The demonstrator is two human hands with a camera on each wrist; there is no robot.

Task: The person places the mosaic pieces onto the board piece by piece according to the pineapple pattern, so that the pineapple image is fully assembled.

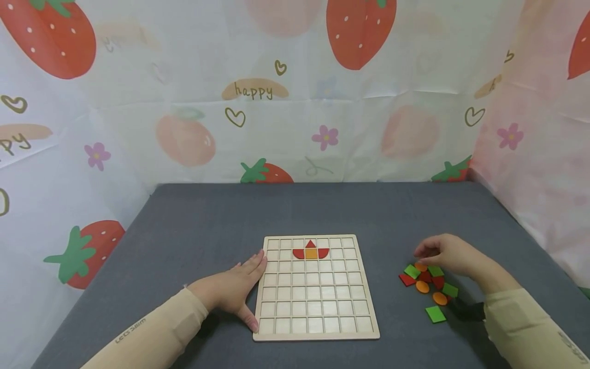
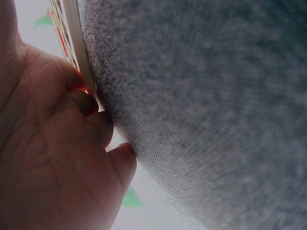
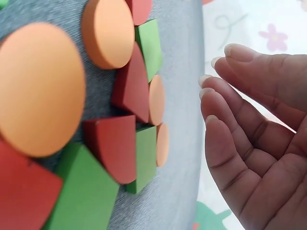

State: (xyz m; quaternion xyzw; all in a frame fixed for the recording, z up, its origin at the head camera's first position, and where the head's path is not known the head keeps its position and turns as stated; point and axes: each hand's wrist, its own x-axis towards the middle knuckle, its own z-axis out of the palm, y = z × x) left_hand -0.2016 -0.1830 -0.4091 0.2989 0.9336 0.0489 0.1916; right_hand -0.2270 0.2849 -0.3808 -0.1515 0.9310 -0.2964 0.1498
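A pale wooden grid board [image 1: 315, 309] lies on the table. Its upper rows hold a red triangle [image 1: 311, 244], a yellow-orange square [image 1: 311, 253] and red quarter-round pieces [image 1: 298, 253] on either side of the square. My left hand [image 1: 230, 289] rests along the board's left edge, thumb near the lower corner and fingers higher up. Over the far end of a loose pile of pieces hovers my right hand [image 1: 454, 256]. The right wrist view shows its fingers loosely bent with nothing between them, beside orange discs [image 3: 41, 91], red quarter-rounds [image 3: 115, 146] and green blocks [image 3: 149, 50].
A green square [image 1: 435, 314] lies slightly apart, on the near side of the pile. The dark grey table [image 1: 207, 215] reaches back to a fruit-printed cloth [image 1: 341, 113] hanging behind and at both sides.
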